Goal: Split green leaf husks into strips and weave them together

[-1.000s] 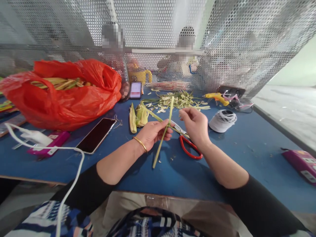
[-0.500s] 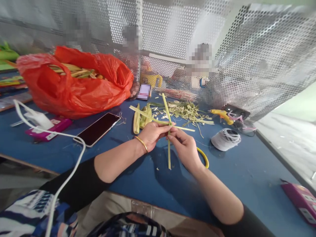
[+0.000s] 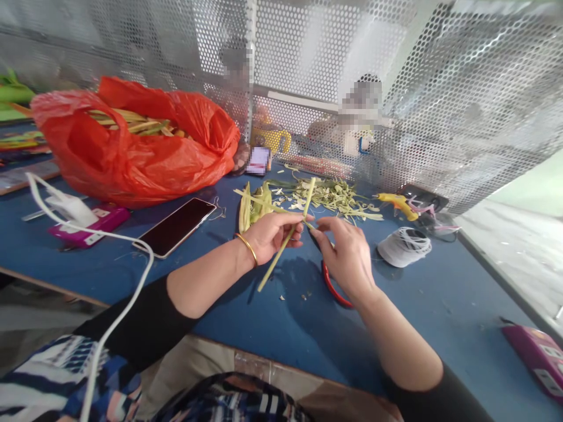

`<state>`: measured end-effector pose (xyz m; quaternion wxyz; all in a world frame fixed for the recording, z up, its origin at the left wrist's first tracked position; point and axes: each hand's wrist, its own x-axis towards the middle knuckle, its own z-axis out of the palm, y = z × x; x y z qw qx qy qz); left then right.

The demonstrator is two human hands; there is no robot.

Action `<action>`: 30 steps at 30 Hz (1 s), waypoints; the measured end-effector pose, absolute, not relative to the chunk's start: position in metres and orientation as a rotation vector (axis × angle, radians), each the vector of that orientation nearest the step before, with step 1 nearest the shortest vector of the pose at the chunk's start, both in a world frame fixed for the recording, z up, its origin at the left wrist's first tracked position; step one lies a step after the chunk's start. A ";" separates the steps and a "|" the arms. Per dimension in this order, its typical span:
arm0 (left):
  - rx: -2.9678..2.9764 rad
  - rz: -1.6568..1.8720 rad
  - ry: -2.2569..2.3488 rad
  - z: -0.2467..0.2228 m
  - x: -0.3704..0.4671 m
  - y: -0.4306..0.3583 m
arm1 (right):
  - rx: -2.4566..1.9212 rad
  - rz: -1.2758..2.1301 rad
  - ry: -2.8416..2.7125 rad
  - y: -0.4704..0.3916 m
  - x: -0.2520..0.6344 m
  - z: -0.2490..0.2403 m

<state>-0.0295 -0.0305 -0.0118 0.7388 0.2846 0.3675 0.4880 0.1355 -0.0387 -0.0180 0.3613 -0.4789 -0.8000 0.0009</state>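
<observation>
My left hand (image 3: 275, 237) is closed, its thumb and fingers pinching crossed pale-green husk strips (image 3: 275, 265). One strip runs diagonally from upper right to lower left, and another stretches left from the crossing. My right hand (image 3: 347, 252) pinches the short end on the right side of the crossing between thumb and index finger. A red loop handle (image 3: 335, 288) shows on the table below my right hand; the rest is mostly hidden. Just beyond my left hand lie folded husk pieces (image 3: 263, 200).
Behind my hands is a pile of husk shreds (image 3: 336, 199). A white thread spool (image 3: 403, 247) and a yellow tool (image 3: 399, 206) are on the right. To the left are a phone (image 3: 178, 225), a red plastic bag (image 3: 145, 170) and a purple power strip (image 3: 90, 225). A perforated metal screen (image 3: 325, 58) stands behind.
The crossed strips have turned, so the upright one now slants down to the left. My right hand has shifted slightly right and up. The red handle has come into view.
</observation>
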 end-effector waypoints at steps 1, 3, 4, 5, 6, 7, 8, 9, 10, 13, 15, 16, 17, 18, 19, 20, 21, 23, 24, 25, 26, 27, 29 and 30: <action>0.648 1.076 0.805 -0.013 -0.029 -0.031 | -1.258 0.107 -2.109 -0.037 0.135 -0.020; 0.742 1.114 0.841 -0.017 -0.026 -0.031 | -1.292 0.254 -2.153 -0.037 0.133 -0.023; 0.802 1.140 0.876 -0.020 -0.024 -0.031 | -1.299 0.274 -2.152 -0.037 0.132 -0.024; 0.858 1.163 0.918 -0.023 -0.022 -0.030 | -1.294 0.272 -2.149 -0.039 0.131 -0.025; 0.903 1.176 0.958 -0.026 -0.020 -0.030 | -1.282 0.265 -2.151 -0.040 0.130 -0.025; 0.933 1.183 0.990 -0.028 -0.019 -0.030 | -1.268 0.263 -2.155 -0.042 0.130 -0.024; 0.950 1.184 1.011 -0.030 -0.018 -0.030 | -1.257 0.269 -2.159 -0.044 0.129 -0.024; 0.958 1.181 1.022 -0.030 -0.017 -0.030 | -1.247 0.285 -2.159 -0.045 0.129 -0.022; 0.957 1.178 1.028 -0.030 -0.017 -0.030 | -1.239 0.309 -2.157 -0.045 0.129 -0.021; 0.939 1.156 1.021 -0.025 -0.020 -0.030 | -1.242 0.527 -2.081 -0.044 0.130 -0.018; 0.926 1.123 0.989 -0.021 -0.024 -0.029 | -1.270 0.804 -1.910 -0.039 0.131 -0.018; 0.924 1.105 0.964 -0.019 -0.026 -0.028 | -1.283 0.951 -1.778 -0.035 0.132 -0.019; 0.926 1.084 0.935 -0.018 -0.027 -0.028 | -1.285 1.084 -1.631 -0.032 0.132 -0.020; 0.928 1.059 0.909 -0.017 -0.028 -0.028 | -1.271 1.195 -1.486 -0.029 0.132 -0.021; 0.932 1.034 0.889 -0.016 -0.029 -0.028 | -1.238 1.285 -1.361 -0.026 0.133 -0.023; 0.940 1.009 0.876 -0.016 -0.029 -0.029 | -1.193 1.352 -1.262 -0.024 0.133 -0.024; 0.951 0.987 0.874 -0.016 -0.029 -0.029 | -1.145 1.398 -1.196 -0.023 0.133 -0.025; 0.986 0.965 0.897 -0.018 -0.027 -0.031 | -1.067 1.449 -1.134 -0.022 0.133 -0.027; 1.009 0.966 0.915 -0.019 -0.026 -0.032 | -1.044 1.457 -1.119 -0.022 0.133 -0.028; 1.029 0.968 0.932 -0.019 -0.025 -0.033 | -1.031 1.461 -1.110 -0.023 0.132 -0.028; 1.045 0.972 0.947 -0.020 -0.024 -0.034 | -1.022 1.463 -1.102 -0.024 0.132 -0.028; 1.054 0.977 0.958 -0.020 -0.023 -0.035 | -1.015 1.466 -1.095 -0.025 0.131 -0.028; 1.062 0.979 0.967 -0.019 -0.022 -0.036 | -1.002 1.473 -1.074 -0.026 0.129 -0.027; 1.065 0.971 0.968 -0.019 -0.022 -0.036 | -0.999 1.467 -1.061 -0.027 0.128 -0.026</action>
